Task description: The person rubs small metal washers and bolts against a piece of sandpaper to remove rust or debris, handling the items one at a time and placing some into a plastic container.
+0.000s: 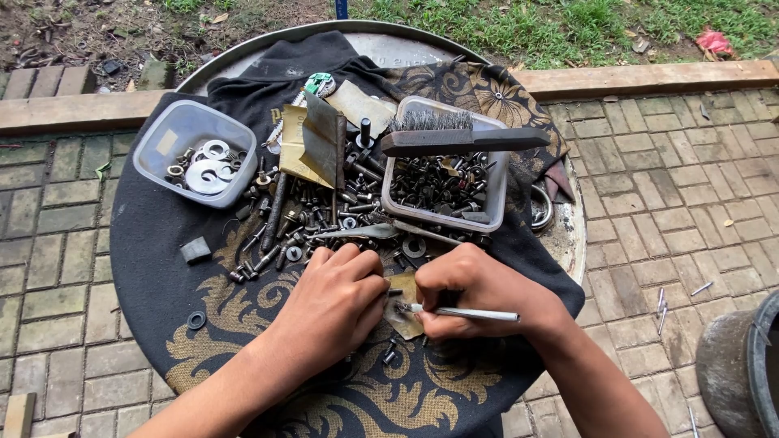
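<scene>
My left hand is curled over a small metal part at its fingertips, next to a scrap of brownish sandpaper on the dark patterned cloth. My right hand grips a thin white-handled tool, its tip pointing left toward the part at my left fingers. Just beyond both hands lies a loose heap of bolts, nuts and washers.
A clear tub of washers sits at the back left. A clear tub of screws carries a wire brush across its rim. Folded sandpaper sheets lie between them. All rests on a round metal drum top over brick paving. A dark pot stands at right.
</scene>
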